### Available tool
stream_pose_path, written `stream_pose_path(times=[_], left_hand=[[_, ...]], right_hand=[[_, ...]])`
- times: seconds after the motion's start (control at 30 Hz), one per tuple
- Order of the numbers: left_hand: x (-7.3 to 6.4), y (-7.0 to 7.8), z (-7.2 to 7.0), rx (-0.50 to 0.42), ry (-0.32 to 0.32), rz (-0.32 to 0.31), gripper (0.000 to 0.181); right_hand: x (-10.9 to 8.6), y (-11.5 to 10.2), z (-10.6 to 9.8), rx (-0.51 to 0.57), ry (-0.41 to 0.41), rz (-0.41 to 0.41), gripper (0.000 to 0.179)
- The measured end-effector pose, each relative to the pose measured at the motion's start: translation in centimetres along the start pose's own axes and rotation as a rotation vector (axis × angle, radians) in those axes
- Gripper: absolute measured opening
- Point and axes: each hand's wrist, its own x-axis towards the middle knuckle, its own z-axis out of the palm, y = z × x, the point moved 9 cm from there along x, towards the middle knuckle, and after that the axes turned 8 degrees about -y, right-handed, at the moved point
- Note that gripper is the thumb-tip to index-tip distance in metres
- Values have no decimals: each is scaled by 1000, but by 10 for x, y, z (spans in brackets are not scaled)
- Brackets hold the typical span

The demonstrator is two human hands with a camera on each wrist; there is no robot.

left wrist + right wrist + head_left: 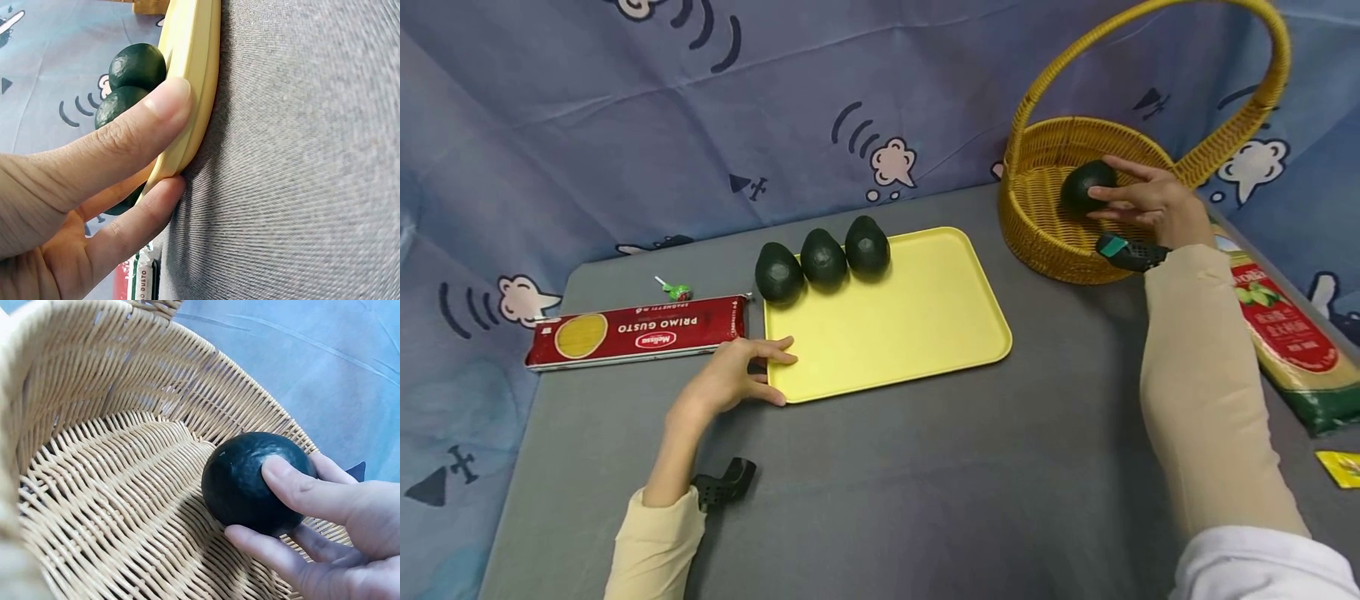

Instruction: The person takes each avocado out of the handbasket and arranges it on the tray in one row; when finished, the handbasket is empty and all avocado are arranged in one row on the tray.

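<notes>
My right hand grips a dark green avocado inside the yellow wicker basket, thumb on its near side and fingers around it. In the head view that avocado overlaps the basket's floor. At the near left corner of the yellow tray, my left hand pinches the rim, thumb and fingers on either side of the corner, as the tray rim in the left wrist view shows. Three more avocados stand in a row along the tray's far left edge.
A red spaghetti pack lies left of the tray, with a green lollipop behind it. On the right are a red and green food bag and a small yellow packet. The basket's tall handle arches over it.
</notes>
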Motion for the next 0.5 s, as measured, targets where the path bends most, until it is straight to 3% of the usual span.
stream_pose_path(times=[0.27, 0.5], left_hand=[[0, -2, -1, -12, 2, 2, 50], [0, -4, 2, -11, -11, -3, 50]], right_hand=[[-2, -3, 8, -32, -71, -46, 84], [-6, -8, 10, -172, -78, -108, 82]])
